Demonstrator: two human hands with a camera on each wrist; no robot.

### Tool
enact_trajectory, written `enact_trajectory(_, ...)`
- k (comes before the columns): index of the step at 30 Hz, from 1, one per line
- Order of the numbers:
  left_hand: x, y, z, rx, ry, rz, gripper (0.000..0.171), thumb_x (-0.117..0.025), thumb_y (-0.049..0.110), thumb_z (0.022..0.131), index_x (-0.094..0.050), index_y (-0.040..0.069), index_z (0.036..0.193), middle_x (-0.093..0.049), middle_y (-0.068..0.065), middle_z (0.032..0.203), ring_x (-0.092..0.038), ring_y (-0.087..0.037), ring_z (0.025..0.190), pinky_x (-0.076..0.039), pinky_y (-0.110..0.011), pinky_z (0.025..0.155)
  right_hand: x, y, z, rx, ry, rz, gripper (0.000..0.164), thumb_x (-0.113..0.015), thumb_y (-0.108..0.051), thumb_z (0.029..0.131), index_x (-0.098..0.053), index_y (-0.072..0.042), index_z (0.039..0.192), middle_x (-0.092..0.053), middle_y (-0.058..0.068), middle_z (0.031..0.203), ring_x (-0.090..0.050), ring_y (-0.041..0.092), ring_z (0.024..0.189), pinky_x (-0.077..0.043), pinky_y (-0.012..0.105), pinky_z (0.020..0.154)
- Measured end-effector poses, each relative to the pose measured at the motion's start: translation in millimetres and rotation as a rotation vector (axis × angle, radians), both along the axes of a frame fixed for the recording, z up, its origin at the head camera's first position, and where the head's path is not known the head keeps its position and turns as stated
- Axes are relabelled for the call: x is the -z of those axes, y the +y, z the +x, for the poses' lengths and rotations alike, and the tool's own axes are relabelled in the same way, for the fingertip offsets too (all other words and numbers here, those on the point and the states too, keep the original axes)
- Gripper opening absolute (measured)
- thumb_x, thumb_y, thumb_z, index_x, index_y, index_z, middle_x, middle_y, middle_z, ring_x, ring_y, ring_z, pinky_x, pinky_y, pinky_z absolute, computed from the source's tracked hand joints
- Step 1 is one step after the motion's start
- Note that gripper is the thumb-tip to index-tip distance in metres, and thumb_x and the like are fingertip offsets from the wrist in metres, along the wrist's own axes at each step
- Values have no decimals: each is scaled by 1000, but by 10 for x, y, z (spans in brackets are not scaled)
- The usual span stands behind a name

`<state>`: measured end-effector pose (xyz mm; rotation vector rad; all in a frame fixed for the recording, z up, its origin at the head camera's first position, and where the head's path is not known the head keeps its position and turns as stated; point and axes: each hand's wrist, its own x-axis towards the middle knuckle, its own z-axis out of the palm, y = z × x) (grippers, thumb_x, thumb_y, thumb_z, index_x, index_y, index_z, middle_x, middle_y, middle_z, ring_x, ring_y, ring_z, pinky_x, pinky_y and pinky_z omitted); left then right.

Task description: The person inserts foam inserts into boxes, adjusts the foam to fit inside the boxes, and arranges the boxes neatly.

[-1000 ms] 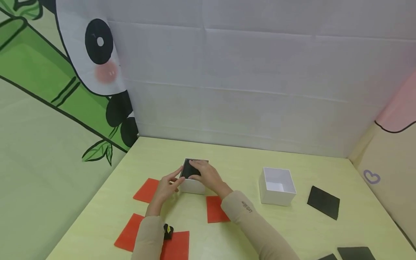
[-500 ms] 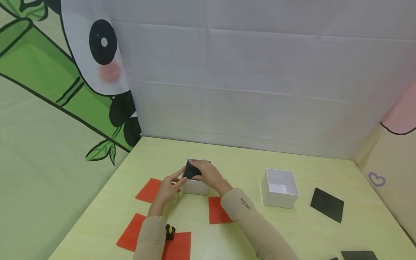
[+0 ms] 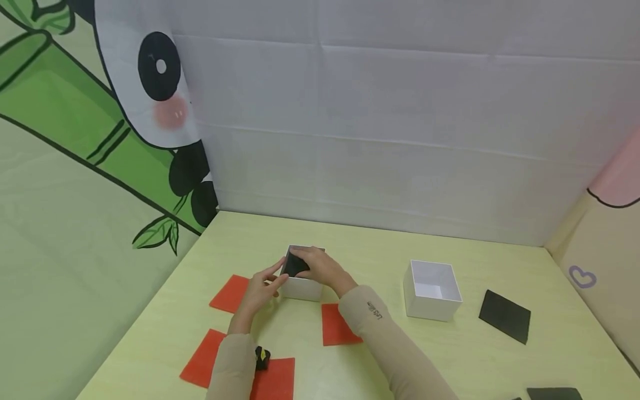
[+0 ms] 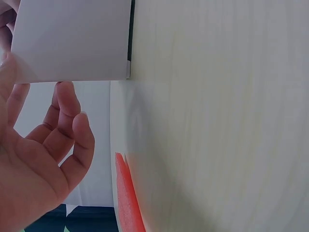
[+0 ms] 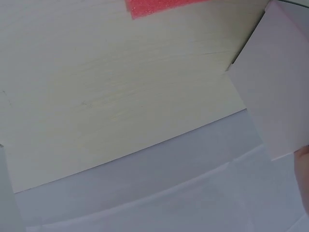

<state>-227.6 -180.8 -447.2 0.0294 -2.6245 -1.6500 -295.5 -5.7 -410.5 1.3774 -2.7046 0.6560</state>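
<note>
A white box [image 3: 302, 289] sits on the table, with a black sheet [image 3: 295, 265] lying in its open top. My left hand [image 3: 259, 290] holds the box's near left corner between thumb and index finger. The left wrist view shows its other fingers loosely bent below the box's side wall [image 4: 72, 43]. From the right, my right hand [image 3: 325, 268] reaches over the rim, with thumb and fingers spread and pressing on the black sheet. Its fingertips cover part of the sheet. Only a sliver of that hand [image 5: 303, 171] enters the right wrist view, beside the white box [image 5: 277, 87].
Several red foam sheets [image 3: 231, 293] lie around the arms. A second white box [image 3: 432, 305], open at the top, stands to the right. Beyond it lies a black sheet [image 3: 505, 315], with another black sheet [image 3: 554, 393] near the front edge. A printed cloth wall [image 3: 370, 139] borders the back.
The view has shifted slightly, moving everything a little to the right. Both hands keep their places at the box, and the black sheet looks nearly the same.
</note>
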Motion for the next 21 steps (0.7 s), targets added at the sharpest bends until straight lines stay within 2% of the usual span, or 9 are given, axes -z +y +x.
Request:
enact_trajectory(3, 2, 7, 6, 3, 5, 6, 51, -60, 30, 85, -45, 21, 133, -61, -14, 85, -56, -29, 58, -36, -25, 49, 23, 8, -5, 11, -21, -26, 61, -70, -17, 77, -45, -3, 130, -50, 10, 126, -50, 23, 107, -41, 30, 88)
enact_trajectory(10, -1, 26, 45, 53, 134, 21, 51, -59, 39, 84, -48, 23, 131, -60, -11, 78, -54, -24, 52, -35, -25, 45, 96, 32, 18, 107, -90, -131, 57, -69, -21, 78, -48, -9, 129, -55, 9, 119, -51, 21, 98, -43, 30, 80)
enact_trajectory(17, 26, 24, 4, 24, 43, 21, 50, -61, 29, 85, -46, 17, 132, -61, -17, 85, -55, -30, 55, -37, -25, 48, 116, 76, 62, 105, -67, -238, 55, -71, -20, 76, -52, -7, 126, -57, 9, 112, -50, 22, 97, -44, 31, 79)
enact_trajectory(21, 18, 19, 7, 15, 37, 17, 49, -60, 26, 86, -46, 16, 132, -61, -19, 86, -55, -31, 56, -38, -25, 49, 117, 106, 92, 88, -40, -287, 53, -71, -20, 76, -53, -4, 124, -56, 10, 114, -49, 23, 103, -43, 32, 83)
